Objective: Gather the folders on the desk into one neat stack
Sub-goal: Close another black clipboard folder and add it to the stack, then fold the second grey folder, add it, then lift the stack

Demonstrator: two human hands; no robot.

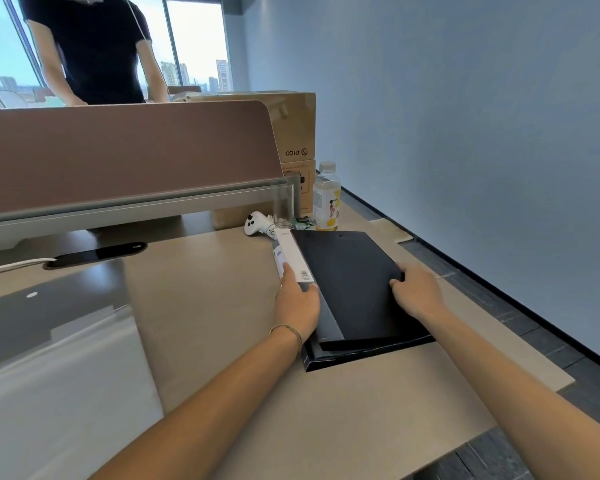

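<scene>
A stack of black folders point(347, 278) lies on the beige desk point(205, 306), right of centre. The top folder sits slightly askew over the ones below, whose edges show at the near end point(361, 358). A white spine label with a barcode point(293, 258) runs along the stack's left side. My left hand point(297, 301) grips that left edge, thumb on top. On the right edge rests my right hand point(414, 289), fingers curled over the top folder.
Beyond the stack lie a white controller point(255, 223) and a drink bottle point(326, 197). Cardboard boxes point(291, 126) stand behind a brown desk divider point(125, 150). A person in a dark shirt point(90, 46) stands across the desk. The desk's right edge is close.
</scene>
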